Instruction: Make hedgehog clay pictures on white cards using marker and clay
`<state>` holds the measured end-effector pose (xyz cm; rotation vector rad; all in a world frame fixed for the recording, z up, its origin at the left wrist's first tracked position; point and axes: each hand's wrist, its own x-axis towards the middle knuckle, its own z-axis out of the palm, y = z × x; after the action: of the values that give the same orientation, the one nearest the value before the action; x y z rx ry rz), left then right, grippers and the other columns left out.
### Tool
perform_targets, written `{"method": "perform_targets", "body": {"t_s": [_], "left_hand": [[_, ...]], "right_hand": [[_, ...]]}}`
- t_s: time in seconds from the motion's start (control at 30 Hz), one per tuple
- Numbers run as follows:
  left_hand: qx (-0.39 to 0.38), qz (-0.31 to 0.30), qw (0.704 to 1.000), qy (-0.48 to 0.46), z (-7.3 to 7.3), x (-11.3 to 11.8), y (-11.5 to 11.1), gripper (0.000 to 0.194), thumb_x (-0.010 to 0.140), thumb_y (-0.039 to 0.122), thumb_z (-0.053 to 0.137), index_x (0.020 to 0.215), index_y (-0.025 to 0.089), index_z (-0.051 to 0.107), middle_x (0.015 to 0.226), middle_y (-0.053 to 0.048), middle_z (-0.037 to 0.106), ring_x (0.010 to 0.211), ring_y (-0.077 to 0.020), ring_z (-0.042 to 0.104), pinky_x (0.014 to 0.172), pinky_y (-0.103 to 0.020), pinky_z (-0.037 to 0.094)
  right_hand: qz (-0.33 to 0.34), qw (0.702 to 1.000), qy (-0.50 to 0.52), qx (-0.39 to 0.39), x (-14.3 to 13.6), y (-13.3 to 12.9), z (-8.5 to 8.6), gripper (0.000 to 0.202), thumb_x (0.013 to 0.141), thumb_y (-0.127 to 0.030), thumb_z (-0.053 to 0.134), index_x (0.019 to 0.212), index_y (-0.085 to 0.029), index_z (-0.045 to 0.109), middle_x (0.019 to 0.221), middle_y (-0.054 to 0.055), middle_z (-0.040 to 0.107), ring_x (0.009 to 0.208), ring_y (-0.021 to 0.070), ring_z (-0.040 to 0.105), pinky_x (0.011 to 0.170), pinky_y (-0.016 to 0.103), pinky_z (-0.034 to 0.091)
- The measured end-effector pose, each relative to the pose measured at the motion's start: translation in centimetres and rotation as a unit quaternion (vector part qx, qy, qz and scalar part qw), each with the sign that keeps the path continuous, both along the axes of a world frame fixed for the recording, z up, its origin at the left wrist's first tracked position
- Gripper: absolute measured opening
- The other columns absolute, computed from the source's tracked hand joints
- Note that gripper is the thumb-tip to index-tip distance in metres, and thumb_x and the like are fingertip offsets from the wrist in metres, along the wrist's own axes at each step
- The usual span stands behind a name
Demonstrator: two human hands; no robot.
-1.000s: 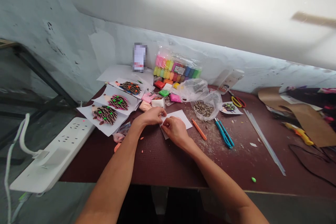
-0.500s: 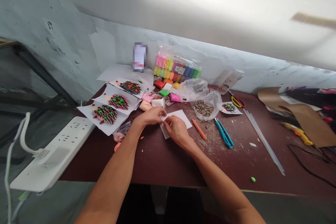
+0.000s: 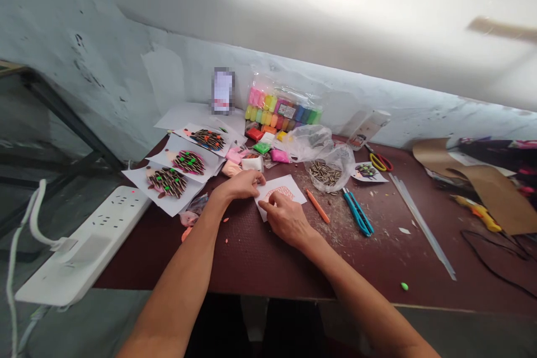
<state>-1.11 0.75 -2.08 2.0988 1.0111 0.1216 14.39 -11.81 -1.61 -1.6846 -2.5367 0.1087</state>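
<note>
A small white paper card [image 3: 295, 185] with an orange oval drawing, patterned inside, lies on the dark red table in front of me. At its left edge my left hand [image 3: 244, 184] rests with curled fingers, thumb and fingertips close together on the card. My right hand [image 3: 287, 217] lies over the lower part of the card, fingers bent and fingertips against the paper near its left side. Anything small under those fingertips is hidden. Right of the card lies an orange pen-like stick [image 3: 318, 206]. Behind my left hand are a peach clay lump [image 3: 231, 169] and a white clay pack [image 3: 252, 164].
Finished hedgehog cards [image 3: 168, 183] are stacked at left beside a power strip [image 3: 88, 246]. Behind stand a clay set [image 3: 281, 112] and a bag of brown sticks [image 3: 325, 174]. To the right are a teal cutter [image 3: 358, 212], scissors [image 3: 380, 162], glue sticks [image 3: 423, 226] and a yellow glue gun [image 3: 478, 212].
My right hand has moved slightly down and right, away from my left fingertips, uncovering the orange drawing. My left hand has stayed at the card's left edge.
</note>
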Motion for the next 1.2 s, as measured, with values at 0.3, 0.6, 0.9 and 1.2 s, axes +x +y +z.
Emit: {"method": "perform_targets", "body": {"t_s": [0.3, 0.6, 0.9, 1.2], "left_hand": [[0.006, 0.005, 1.0, 0.002, -0.04, 0.0, 0.0, 0.05, 0.059, 0.01, 0.054, 0.107, 0.013, 0.067, 0.077, 0.0, 0.059, 0.069, -0.0146, 0.052, 0.059, -0.023, 0.036], [0.008, 0.002, 1.0, 0.003, -0.04, -0.03, -0.03, 0.051, 0.059, 0.01, 0.053, 0.108, 0.012, 0.066, 0.078, -0.001, 0.058, 0.068, -0.0141, 0.051, 0.057, -0.023, 0.034], [0.005, 0.0, 1.0, 0.003, -0.36, -0.06, 0.14, 0.047, 0.061, 0.013, 0.055, 0.107, 0.012, 0.066, 0.075, 0.001, 0.055, 0.065, -0.0135, 0.049, 0.056, -0.023, 0.031], [0.016, 0.001, 1.0, 0.008, -0.27, 0.01, -0.02, 0.051, 0.06, 0.01, 0.054, 0.109, 0.013, 0.066, 0.078, 0.0, 0.058, 0.067, -0.0142, 0.051, 0.06, -0.023, 0.035]], "right_hand": [[0.002, 1.0, -0.021, -0.005, -0.34, 0.38, -0.34, 0.028, 0.097, -0.016, 0.045, 0.115, -0.023, 0.065, 0.102, 0.009, 0.06, 0.077, 0.0162, 0.049, 0.057, 0.026, 0.024], [-0.011, 1.0, -0.006, -0.014, -0.88, 0.31, -0.31, 0.026, 0.098, -0.019, 0.043, 0.108, -0.021, 0.067, 0.1, 0.009, 0.06, 0.079, 0.0168, 0.05, 0.061, 0.026, 0.03], [-0.045, 0.998, 0.034, -0.001, -0.27, 0.13, -0.22, 0.031, 0.093, -0.015, 0.048, 0.117, -0.025, 0.065, 0.106, 0.007, 0.061, 0.088, 0.0173, 0.054, 0.066, 0.025, 0.036], [-0.017, 1.0, -0.018, -0.005, -0.81, -0.02, -0.62, 0.028, 0.099, -0.022, 0.042, 0.113, -0.022, 0.065, 0.098, 0.008, 0.061, 0.077, 0.0169, 0.05, 0.059, 0.026, 0.028]]}}
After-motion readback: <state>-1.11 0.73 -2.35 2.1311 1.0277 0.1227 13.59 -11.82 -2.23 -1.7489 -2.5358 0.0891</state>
